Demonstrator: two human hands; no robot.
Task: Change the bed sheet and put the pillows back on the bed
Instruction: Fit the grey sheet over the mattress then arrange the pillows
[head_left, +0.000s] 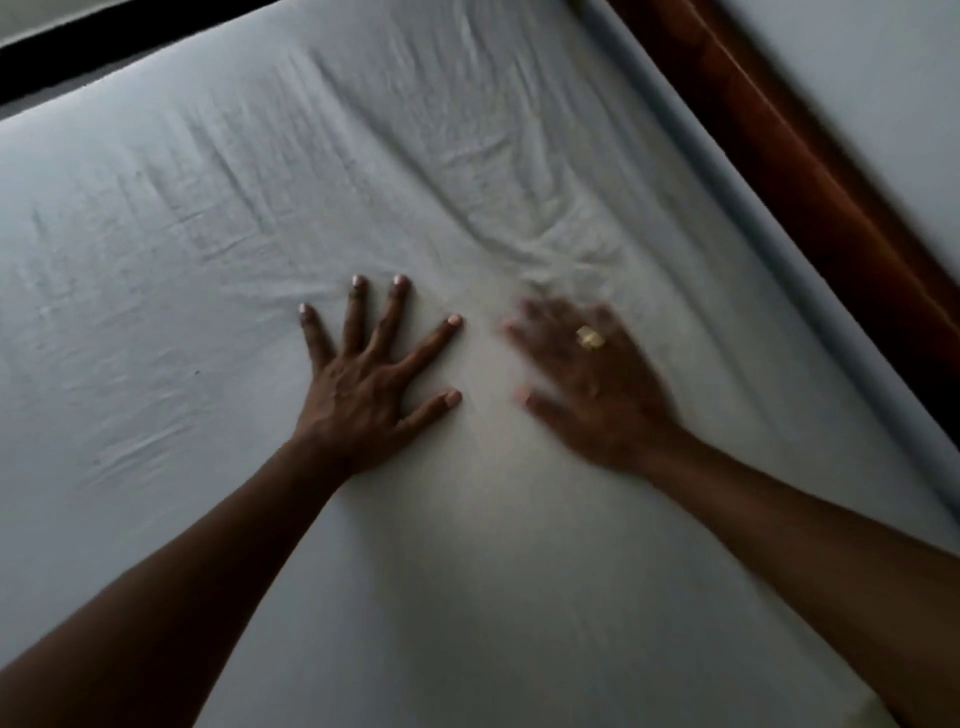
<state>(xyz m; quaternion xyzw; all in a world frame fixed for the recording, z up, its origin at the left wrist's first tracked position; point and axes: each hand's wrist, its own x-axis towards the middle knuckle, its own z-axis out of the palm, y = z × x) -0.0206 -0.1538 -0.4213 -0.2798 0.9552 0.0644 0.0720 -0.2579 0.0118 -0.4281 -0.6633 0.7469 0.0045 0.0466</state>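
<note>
Two hands lie flat on a pale bed sheet (260, 208) that fills most of the head view, from the upper left of the frame down to the bottom edge. At centre, the left hand (363, 395) presses palm-down with its fingers spread straight, gripping nothing. Just beside it toward the right, the right hand (592, 384) is blurred, also palm-down with fingers extended on the cloth and holding nothing; a gold ring (589, 338) shows on one finger. Creases fan across the sheet above the fingertips, toward the top centre. Along the upper right runs a dark wooden bed frame (810, 171), with a pale wall (883, 67) beyond it in the corner
</note>
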